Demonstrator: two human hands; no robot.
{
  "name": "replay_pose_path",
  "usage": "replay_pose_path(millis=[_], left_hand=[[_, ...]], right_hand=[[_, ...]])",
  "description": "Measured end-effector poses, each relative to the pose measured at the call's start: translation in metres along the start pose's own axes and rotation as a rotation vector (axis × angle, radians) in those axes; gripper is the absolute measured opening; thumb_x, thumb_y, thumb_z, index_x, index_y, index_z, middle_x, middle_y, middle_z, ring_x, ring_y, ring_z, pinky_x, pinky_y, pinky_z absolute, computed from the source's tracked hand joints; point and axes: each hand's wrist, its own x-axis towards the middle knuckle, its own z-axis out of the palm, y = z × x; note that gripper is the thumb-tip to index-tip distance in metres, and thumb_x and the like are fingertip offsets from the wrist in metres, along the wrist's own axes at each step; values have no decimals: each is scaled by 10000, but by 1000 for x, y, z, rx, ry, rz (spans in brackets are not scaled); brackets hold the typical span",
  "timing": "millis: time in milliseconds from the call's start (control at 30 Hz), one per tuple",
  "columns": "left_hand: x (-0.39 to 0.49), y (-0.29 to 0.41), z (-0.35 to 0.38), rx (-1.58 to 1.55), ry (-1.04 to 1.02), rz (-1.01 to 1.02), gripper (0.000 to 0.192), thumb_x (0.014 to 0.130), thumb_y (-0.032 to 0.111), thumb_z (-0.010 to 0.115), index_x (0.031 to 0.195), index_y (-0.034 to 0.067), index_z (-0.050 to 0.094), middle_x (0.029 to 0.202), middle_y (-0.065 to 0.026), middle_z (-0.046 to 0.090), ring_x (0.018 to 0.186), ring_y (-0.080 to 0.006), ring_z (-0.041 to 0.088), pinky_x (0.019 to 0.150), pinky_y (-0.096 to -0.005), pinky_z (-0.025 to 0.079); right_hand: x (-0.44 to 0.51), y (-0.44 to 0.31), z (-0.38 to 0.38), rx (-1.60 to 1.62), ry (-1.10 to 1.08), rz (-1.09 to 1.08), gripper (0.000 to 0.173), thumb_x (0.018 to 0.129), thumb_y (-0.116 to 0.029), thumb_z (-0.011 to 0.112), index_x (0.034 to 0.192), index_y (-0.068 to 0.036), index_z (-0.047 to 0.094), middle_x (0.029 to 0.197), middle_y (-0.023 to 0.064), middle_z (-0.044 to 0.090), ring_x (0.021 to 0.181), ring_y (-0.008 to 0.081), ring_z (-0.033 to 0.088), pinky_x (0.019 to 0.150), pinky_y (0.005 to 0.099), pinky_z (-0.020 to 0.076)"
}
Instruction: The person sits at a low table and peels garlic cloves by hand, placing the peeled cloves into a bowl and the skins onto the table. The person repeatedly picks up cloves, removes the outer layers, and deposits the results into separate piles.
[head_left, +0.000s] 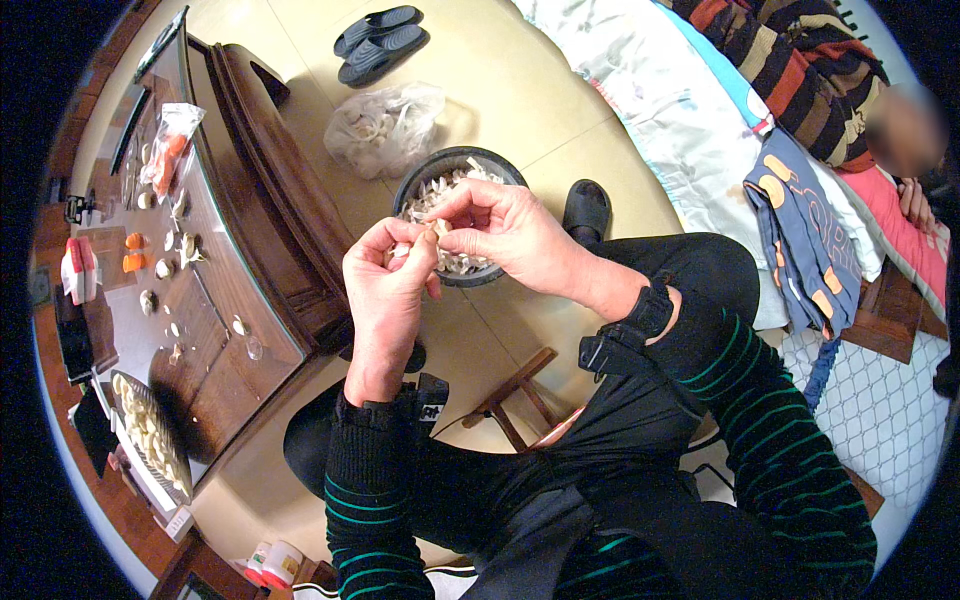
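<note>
My left hand (382, 300) and my right hand (517, 232) meet at the fingertips over a dark round tub (510, 166). Pinched between them is a small garlic clove (439, 226), partly covered by the fingers. Another pale piece seems tucked in the left fingers, but I cannot tell what it is. Papery garlic skins (459, 259) lie in the tub under my hands. On the floor just beyond the tub sits a clear plastic bag (386, 127) with whitish garlic inside.
At left stands a glass-topped wooden table (217, 322) with loose garlic bulbs (165, 268), a bag of orange items (169, 161) and a dish of peeled cloves (150, 431). Black slippers (382, 49) lie on the floor. A person (795, 75) is at the right, beside bedding (600, 60).
</note>
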Motion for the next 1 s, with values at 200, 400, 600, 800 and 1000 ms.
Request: replay_pose_path(millis=[200, 400, 600, 800, 1000], left_hand=[[-2, -3, 1, -13, 14, 40, 137, 893, 77, 668, 794, 36, 584, 659, 24, 563, 490, -37, 494, 441, -186, 397], [-2, -7, 1, 96, 15, -1, 108, 893, 77, 666, 824, 10, 616, 679, 11, 596, 506, -33, 511, 455, -175, 406], [1, -9, -1, 222, 104, 96, 161, 875, 93, 715, 1005, -1, 703, 737, 2, 650, 531, -20, 529, 474, -164, 422], [-2, -10, 1, 263, 80, 174, 141, 849, 81, 742, 971, 12, 727, 761, 4, 684, 566, -4, 541, 490, -155, 433], [-4, -10, 2, 283, 71, 171, 95, 856, 36, 718, 945, 4, 719, 759, 13, 675, 574, 3, 535, 498, -150, 422]], right_hand=[[-1, -6, -8, 230, 39, 183, 153, 960, -120, 587, 1080, -39, 639, 998, 15, 663, 832, 64, 593, 789, 214, 504], [1, -10, -9, 163, 75, 159, 155, 960, -76, 567, 1091, -21, 630, 940, 11, 639, 762, 63, 590, 744, 209, 516], [-2, -16, -1, -188, 178, 14, 112, 919, 10, 589, 1027, 8, 619, 863, 25, 635, 744, 66, 610, 705, 213, 520], [-4, -18, 1, -615, 141, -173, 50, 842, 30, 620, 888, 14, 615, 803, 87, 638, 733, 161, 642, 661, 279, 515], [-5, -18, 1, -798, 131, -351, 53, 784, 13, 618, 831, -4, 602, 762, 140, 607, 730, 305, 629, 651, 373, 495]])
